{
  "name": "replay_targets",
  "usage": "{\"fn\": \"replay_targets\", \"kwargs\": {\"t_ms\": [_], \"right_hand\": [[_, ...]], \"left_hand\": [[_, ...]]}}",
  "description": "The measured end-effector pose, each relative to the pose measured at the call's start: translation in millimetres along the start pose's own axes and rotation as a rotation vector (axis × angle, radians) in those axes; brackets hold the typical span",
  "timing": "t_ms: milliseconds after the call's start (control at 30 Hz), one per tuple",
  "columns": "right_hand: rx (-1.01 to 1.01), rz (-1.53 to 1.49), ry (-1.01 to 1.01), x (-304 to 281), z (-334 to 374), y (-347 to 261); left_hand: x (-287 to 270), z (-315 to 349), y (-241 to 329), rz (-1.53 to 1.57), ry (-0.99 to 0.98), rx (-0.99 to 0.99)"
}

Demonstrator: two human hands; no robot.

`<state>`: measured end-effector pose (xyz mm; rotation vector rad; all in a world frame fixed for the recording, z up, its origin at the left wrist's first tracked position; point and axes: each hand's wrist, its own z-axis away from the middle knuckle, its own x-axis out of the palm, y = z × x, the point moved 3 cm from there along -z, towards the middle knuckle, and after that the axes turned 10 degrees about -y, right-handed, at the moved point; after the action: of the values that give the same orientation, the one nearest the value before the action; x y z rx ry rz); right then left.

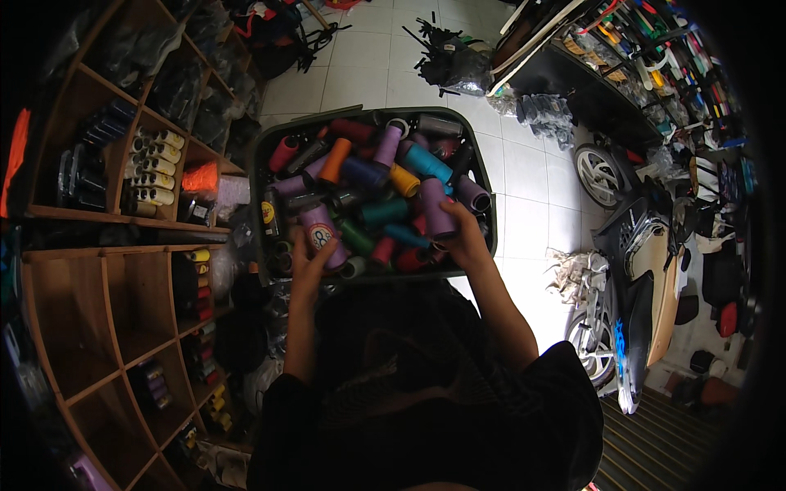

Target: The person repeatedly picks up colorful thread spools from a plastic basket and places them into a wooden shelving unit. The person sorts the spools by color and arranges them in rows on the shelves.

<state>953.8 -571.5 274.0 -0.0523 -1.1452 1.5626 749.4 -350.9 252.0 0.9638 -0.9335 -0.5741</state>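
In front of me stands a dark green bin (490, 176) heaped with thread spools of many colours. My left hand (309, 260) is closed on a light purple thread spool (316, 221) with a round label on its end, at the bin's near left. At the near right, my right hand (467, 239) grips another purple thread spool (438, 209), held upright over the heap. Between the hands lie a green spool (384, 213), a yellow spool (404, 181) and a dark blue spool (364, 173). An orange spool (335, 160) leans farther back.
Wooden cubby shelves (115, 255) line my left side, some holding cream spools (155, 168) and orange thread (200, 177). On the right a motorbike (634, 278) stands on white tiles (524, 196). Black straps and plastic bags (454, 61) lie beyond the bin, beside a loaded rack (639, 49).
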Motion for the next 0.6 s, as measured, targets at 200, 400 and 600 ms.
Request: {"fn": "replay_targets", "kwargs": {"t_ms": [200, 400, 600], "right_hand": [[0.006, -0.005, -0.145, -5, -5, 4], [-0.022, 0.030, -0.194, -12, -11, 9], [-0.028, 0.019, -0.220, 1, -3, 2]], "left_hand": [[13, 2, 7, 0.037, 0.006, -0.038], [13, -1, 1, 0.037, -0.003, -0.019], [11, 1, -2, -0.004, 0.008, -0.004]]}}
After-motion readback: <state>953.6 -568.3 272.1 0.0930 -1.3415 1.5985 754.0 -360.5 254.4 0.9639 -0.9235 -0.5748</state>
